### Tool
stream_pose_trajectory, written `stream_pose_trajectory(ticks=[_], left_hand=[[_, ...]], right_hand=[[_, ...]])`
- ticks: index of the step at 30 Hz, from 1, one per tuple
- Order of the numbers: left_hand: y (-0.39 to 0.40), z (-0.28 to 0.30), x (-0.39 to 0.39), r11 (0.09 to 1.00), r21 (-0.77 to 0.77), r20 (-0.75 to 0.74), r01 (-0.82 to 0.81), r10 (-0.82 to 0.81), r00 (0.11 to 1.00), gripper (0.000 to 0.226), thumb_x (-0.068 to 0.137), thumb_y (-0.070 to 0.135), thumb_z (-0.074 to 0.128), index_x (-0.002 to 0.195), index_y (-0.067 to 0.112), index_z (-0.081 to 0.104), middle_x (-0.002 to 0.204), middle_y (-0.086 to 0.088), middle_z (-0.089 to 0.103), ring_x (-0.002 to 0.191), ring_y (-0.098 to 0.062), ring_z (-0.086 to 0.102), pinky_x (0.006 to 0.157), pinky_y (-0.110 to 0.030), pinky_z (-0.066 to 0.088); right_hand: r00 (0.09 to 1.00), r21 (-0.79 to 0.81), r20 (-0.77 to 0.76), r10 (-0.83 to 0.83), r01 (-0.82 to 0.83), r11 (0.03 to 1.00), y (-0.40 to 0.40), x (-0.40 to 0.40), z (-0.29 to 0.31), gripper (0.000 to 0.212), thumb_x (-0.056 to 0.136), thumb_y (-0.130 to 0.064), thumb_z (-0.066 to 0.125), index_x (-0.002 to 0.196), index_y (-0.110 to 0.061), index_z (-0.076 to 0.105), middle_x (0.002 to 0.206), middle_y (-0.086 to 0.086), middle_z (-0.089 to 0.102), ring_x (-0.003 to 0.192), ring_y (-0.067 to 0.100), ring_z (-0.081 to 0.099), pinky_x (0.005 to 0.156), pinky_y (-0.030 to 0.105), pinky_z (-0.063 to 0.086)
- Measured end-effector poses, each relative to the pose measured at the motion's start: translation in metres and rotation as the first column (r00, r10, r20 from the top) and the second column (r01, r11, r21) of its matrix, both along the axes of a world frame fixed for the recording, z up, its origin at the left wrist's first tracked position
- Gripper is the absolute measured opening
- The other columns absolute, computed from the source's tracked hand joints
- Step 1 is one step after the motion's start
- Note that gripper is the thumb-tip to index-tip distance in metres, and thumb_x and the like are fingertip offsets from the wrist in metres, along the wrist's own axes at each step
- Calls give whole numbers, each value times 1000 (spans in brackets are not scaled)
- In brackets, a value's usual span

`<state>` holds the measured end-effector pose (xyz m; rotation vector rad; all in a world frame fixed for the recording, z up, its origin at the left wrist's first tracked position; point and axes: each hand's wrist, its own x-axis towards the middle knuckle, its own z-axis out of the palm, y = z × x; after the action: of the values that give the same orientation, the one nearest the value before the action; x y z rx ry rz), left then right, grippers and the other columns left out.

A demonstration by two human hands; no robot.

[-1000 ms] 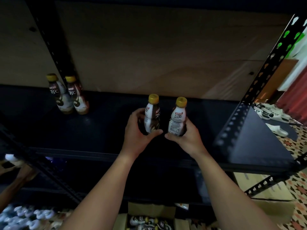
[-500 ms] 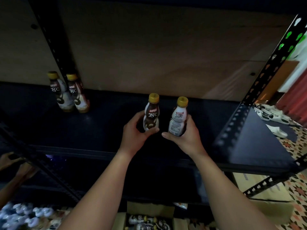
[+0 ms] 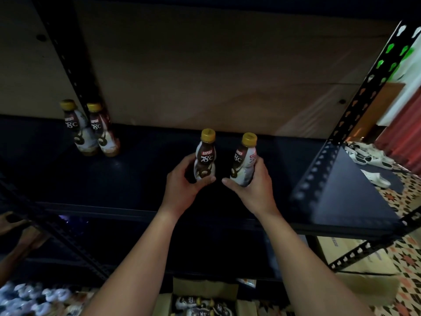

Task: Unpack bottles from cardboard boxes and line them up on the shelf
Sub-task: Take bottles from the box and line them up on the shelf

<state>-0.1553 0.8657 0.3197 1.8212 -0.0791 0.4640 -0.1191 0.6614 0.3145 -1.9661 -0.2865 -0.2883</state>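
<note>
Gripping one curvy, glossy gold-capped bottle each, the left hand (image 3: 182, 188) holds the left bottle (image 3: 205, 158), the right hand (image 3: 255, 188) the right bottle (image 3: 243, 163), over the smooth dark shelf (image 3: 136, 179).

Dim storeroom, black slotted-steel shelving (image 3: 355, 115), cardboard box (image 3: 205, 293) of bottles, patterned floor tiles (image 3: 405, 201)

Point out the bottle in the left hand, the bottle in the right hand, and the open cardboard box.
left-hand bottle (image 3: 205, 159): head view, on its label.
right-hand bottle (image 3: 242, 164): head view, on its label.
cardboard box (image 3: 205, 289): head view, on its back flap.
</note>
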Motion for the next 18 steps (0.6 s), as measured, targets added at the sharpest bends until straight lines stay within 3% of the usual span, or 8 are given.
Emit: stream_pose_trajectory(ticks=[4,8,13,18], left_hand=[[0,1,-1,1000,14,-1,-3,3,1000,62,77,20,90,133,24,63,119,16,71,112,-1,66,97,-22,52],[0,0,0,999,33,7,1,-2,1000,61,78,19,89,133,22,63,117,18,71,111,-1,67,95,-18,51],[-2,1,-2,1000,31,15,5,-5,1000,61,79,18,88,134,22,62,119,16,72,113,1,65,94,-13,48],[-2,3,-4,999,44,7,19,-19,1000,61,81,21,87,136,23,62,121,15,71,116,1,64,100,-18,50]], right_hand=[[1000,14,-23,-15,15,1000,-1,-1,1,71,69,-22,93,125,-26,50,114,-14,64,102,-11,61,80,3,46],[1000,-28,-18,24,-24,999,-1,0,-2,61,73,-9,86,121,-22,51,109,-13,66,99,-10,63,80,7,48],[999,-10,-6,51,-51,999,1,-3,3,77,75,-30,90,137,-21,45,123,-14,62,113,-6,59,92,10,49],[999,-22,21,32,-32,999,-1,-3,1,54,81,-16,85,120,-25,49,111,-13,66,102,-10,62,81,5,46]])
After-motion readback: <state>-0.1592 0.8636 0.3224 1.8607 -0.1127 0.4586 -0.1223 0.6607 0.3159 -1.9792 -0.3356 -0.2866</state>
